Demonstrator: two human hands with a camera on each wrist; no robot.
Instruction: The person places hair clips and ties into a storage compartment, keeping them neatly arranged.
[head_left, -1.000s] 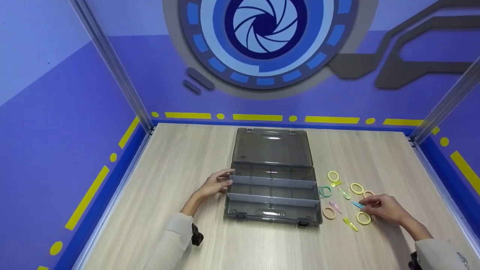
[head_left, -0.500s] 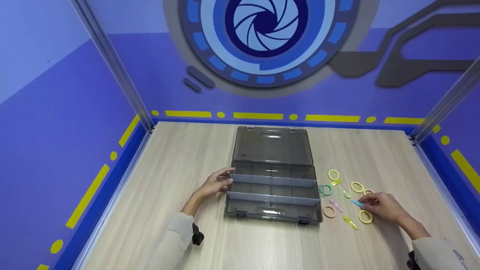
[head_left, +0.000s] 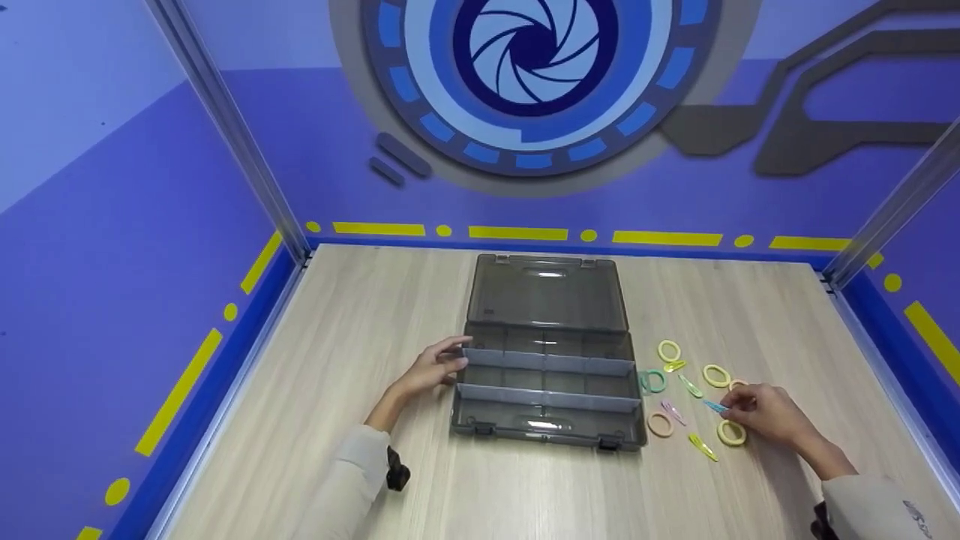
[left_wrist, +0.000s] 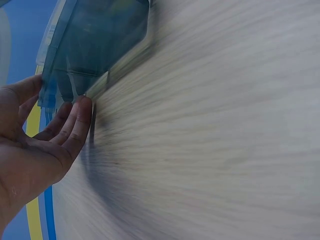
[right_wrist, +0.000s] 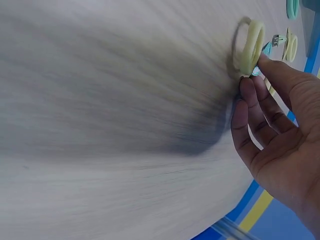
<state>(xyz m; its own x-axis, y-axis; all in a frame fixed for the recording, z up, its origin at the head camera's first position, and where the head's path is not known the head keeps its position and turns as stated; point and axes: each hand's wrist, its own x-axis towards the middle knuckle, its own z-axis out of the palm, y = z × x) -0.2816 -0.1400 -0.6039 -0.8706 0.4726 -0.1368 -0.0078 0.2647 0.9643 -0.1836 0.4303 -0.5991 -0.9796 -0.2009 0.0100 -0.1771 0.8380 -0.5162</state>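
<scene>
A dark see-through plastic organizer box (head_left: 547,431) lies with its lid (head_left: 547,292) folded back. Pale dividers (head_left: 517,391) split it into compartments. My left hand (head_left: 426,373) rests with its fingertips against the box's left side; in the left wrist view its relaxed fingers (left_wrist: 77,127) touch the box wall. To the right of the box, my right hand (head_left: 772,415) pinches a blue hair clip (head_left: 713,406) between thumb and fingers, low over the table. A pale yellow hair tie (head_left: 731,433) lies just beside those fingers and partly covers the clip in the right wrist view.
Several hair ties and clips lie scattered between box and right hand: a green tie (head_left: 654,381), an orange tie (head_left: 660,424), a pink clip (head_left: 673,412), a green clip (head_left: 690,386) and a yellow clip (head_left: 703,448). Blue-purple walls (head_left: 247,150) enclose the table (head_left: 360,300).
The right fingers have shifted slightly at the blue hair clip, and the yellow hair tie beside them has slid a little to the right. The left hand and the box stay in place.
</scene>
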